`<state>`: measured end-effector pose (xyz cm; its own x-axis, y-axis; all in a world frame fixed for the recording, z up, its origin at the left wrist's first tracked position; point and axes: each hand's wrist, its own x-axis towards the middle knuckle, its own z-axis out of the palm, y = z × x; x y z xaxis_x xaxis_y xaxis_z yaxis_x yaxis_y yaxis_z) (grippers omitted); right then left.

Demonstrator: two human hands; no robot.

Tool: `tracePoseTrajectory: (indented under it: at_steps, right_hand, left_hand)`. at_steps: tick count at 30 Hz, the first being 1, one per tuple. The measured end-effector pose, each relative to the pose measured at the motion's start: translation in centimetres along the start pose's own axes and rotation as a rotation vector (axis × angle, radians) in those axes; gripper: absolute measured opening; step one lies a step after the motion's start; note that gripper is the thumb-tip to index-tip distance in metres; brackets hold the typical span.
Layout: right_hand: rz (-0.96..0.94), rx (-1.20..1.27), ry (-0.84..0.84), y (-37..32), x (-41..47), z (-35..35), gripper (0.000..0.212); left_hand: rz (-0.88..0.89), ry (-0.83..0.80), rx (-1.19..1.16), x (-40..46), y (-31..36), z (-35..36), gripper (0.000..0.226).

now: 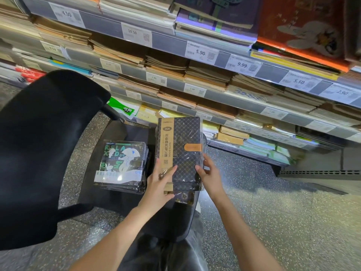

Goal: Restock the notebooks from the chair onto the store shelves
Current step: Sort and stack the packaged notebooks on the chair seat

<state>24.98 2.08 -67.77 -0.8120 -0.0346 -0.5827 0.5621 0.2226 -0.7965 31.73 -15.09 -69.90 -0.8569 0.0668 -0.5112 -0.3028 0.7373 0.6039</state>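
A dark patterned notebook (182,141) in clear wrap, with a tan paper band and a tan clasp, is held up over the black chair seat (117,196). My left hand (159,184) grips its lower left corner, thumb underneath and fingers on the cover. My right hand (210,173) pinches its lower right edge. Another patterned notebook (183,196) lies just below it on the seat. A stack of dark notebooks with green lettering (122,165) rests on the seat to the left. The store shelves (195,90) rise behind, packed with notebooks.
The chair's black backrest (43,149) fills the left side. Price tags line the shelf edges, such as the 5.90 tag (201,52). Speckled floor (273,212) spreads to the right. A low grey shelf base (320,173) juts out at right.
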Motion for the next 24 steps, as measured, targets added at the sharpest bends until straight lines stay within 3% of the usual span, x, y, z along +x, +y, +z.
tracePoseTrajectory:
  at_steps: [11,24]
  right_hand:
    - [0.025,-0.049,0.065,3.5,-4.6,2.3,0.053]
    - [0.097,-0.349,-0.023,-0.5,-5.6,1.0,0.049]
  left_hand:
    - [0.039,-0.100,0.128,-3.0,-2.5,-0.7,0.095]
    - [-0.043,-0.172,0.354,-3.4,0.9,-3.5,0.066]
